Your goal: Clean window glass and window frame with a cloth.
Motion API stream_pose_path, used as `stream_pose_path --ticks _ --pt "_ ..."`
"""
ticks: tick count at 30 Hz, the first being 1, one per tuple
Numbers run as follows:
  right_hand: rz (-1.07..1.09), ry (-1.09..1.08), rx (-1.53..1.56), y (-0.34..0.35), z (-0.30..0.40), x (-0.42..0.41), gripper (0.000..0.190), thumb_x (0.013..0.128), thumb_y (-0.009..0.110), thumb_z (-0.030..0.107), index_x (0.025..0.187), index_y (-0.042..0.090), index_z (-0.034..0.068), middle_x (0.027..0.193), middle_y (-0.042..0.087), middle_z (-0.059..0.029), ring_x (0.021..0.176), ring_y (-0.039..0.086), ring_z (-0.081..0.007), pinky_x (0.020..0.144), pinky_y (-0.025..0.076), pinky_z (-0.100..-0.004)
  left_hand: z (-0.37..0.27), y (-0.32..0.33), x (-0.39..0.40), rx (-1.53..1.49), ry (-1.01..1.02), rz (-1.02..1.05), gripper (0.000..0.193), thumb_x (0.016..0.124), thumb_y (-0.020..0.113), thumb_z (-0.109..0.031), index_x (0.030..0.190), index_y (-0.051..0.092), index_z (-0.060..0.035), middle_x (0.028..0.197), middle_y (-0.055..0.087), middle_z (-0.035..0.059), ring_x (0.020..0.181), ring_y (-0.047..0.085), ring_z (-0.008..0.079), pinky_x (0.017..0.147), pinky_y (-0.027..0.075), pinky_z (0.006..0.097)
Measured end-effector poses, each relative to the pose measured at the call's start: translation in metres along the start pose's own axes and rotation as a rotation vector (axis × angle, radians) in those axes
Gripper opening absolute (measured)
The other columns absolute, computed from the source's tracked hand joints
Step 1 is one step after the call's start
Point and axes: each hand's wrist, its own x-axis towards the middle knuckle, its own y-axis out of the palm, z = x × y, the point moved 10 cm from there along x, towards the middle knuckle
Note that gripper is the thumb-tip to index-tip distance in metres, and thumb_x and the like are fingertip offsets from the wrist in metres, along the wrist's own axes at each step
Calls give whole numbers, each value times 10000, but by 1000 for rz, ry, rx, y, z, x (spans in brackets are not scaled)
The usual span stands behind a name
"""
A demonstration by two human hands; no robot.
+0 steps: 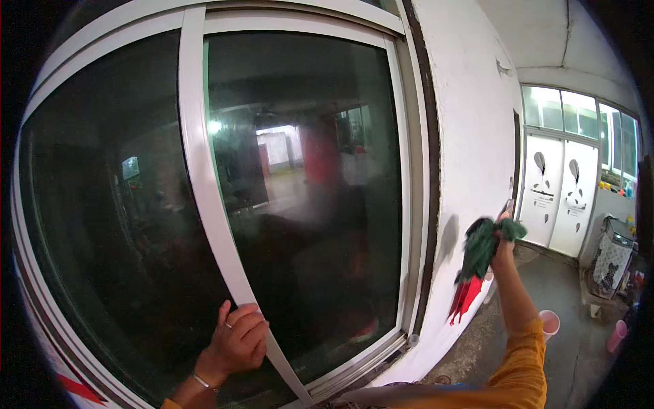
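My left hand, with a ring and a bracelet, rests its curled fingers on the white upright frame of a sliding glass window. Dark panes lie on both sides of it, the right glass pane showing reflections and a hazy patch. Held out to the right, beside the white wall, my right hand grips a dark green cloth that hangs down with a red cloth below it. A slim object sticks up from that hand; its kind is unclear.
A pink bucket stands on the floor behind my right arm, with a pink container farther right. Beyond are white sliding doors and what looks like a covered washing machine. The window track runs along the lower edge.
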Motion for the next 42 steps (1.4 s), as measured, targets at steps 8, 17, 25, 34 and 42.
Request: stream_pose_path --ticks 8,17,25,34,42 --pt "161 -342 75 179 136 128 399 805 627 117 1167 464 78 1089 534 -102 992 525 -234 869 458 -379 -1 4 0 9 -8 2 141 736 592 -143 850 632 -71 947 575 50 1052 510 210 1010 229 547" --pt "134 -1037 -857 470 252 139 348 862 513 344 1008 602 41 909 634 -114 817 615 -227 693 480 -328 5 7 -5 101 -42 -6 127 703 600 -144 815 621 -89 926 573 35 1034 516 199 1043 191 501" --pt "505 -742 -576 558 213 231 588 714 641 422 1125 582 6 983 623 -174 918 588 -273 812 449 -361 9 12 -6 24 -54 21 137 691 608 -131 824 616 -99 917 563 29 995 532 208 1053 183 492" --pt "391 -911 -1699 530 215 124 443 723 586 344 876 630 -69 854 637 -241 797 627 -338 736 476 -415 8 15 -10 29 -27 5 284 610 640 -161 888 600 -119 930 563 53 981 532 275 1015 214 547" --pt "443 -628 -1821 413 192 69 409 696 520 209 996 576 -63 998 607 -236 840 620 -328 769 477 -400 1 1 4 -122 9 -33 170 696 587 -143 852 612 -79 917 568 55 1009 523 252 1026 214 493"
